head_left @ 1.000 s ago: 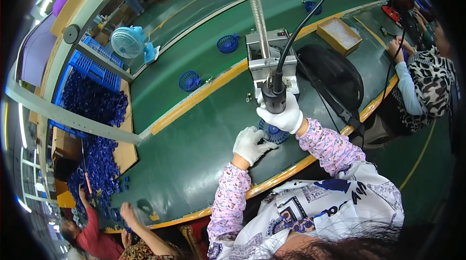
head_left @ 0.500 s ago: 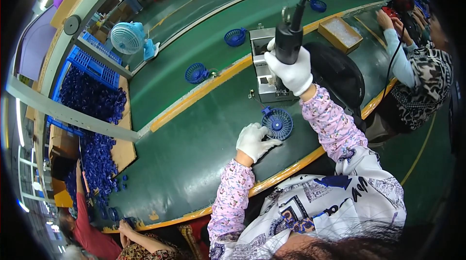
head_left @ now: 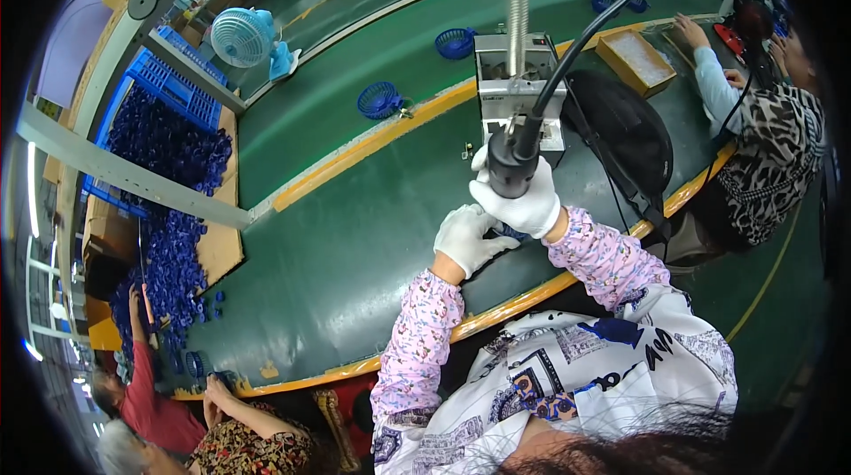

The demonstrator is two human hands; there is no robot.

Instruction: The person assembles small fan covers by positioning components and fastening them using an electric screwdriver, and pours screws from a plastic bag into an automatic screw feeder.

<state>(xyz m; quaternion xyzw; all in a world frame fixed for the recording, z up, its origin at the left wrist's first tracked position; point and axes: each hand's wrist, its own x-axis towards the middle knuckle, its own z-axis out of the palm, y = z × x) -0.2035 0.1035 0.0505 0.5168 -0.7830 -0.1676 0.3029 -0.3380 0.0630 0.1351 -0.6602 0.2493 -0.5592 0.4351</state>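
My right hand (head_left: 534, 206), in a white glove, is wrapped round a black electric screwdriver (head_left: 512, 170) that hangs from a coiled spring and has a thick black cable. The tool is upright over a small round blue fan (head_left: 508, 231), mostly hidden under my hands; its tip cannot be seen. My left hand (head_left: 465, 243), also gloved in white, grips the left rim of this fan against the green table. Just beyond my hands stands a silver metal box-shaped machine (head_left: 521, 105).
A black bag (head_left: 620, 134) lies right of the machine, near an open carton (head_left: 636, 63). Blue fans (head_left: 379, 100) sit on the green belt beyond the yellow-taped edge. Many blue parts (head_left: 173, 253) are heaped at left. Co-workers sit at both ends; a light-blue desk fan (head_left: 244, 37) stands beyond.
My right hand has brought the screwdriver down and toward me, over the blue fan beside my left hand. The spring now shows above it. Blue fans on the belt have shifted right.
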